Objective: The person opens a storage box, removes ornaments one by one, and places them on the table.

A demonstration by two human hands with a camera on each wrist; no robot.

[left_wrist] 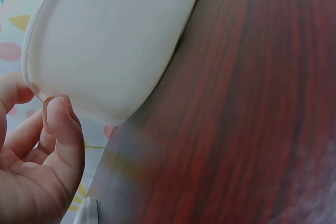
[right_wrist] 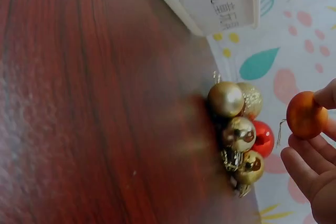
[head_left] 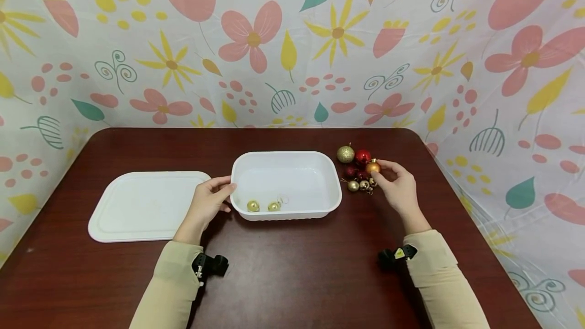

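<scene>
At the left end of the white plastic box (head_left: 297,182), my left hand (head_left: 207,201) pinches the rim between thumb and fingers. Two small gold baubles (head_left: 253,206) lie inside, near the box's front wall. My right hand (head_left: 402,189) holds an orange-gold bauble (right_wrist: 305,115) by thumb and fingertips, over a pile of baubles to the right of the box. In that pile are a glittery gold bauble (head_left: 345,154), a shiny red bauble (head_left: 363,157), dark red ones and several small gold baubles (right_wrist: 240,134). A thin string hangs from the held bauble in the right wrist view.
Left of the box, a white lid (head_left: 141,207) lies flat on the dark brown table (head_left: 292,268). A printed label (right_wrist: 220,6) shows on the box's side. Behind the table hangs a flower-patterned cloth (head_left: 292,65).
</scene>
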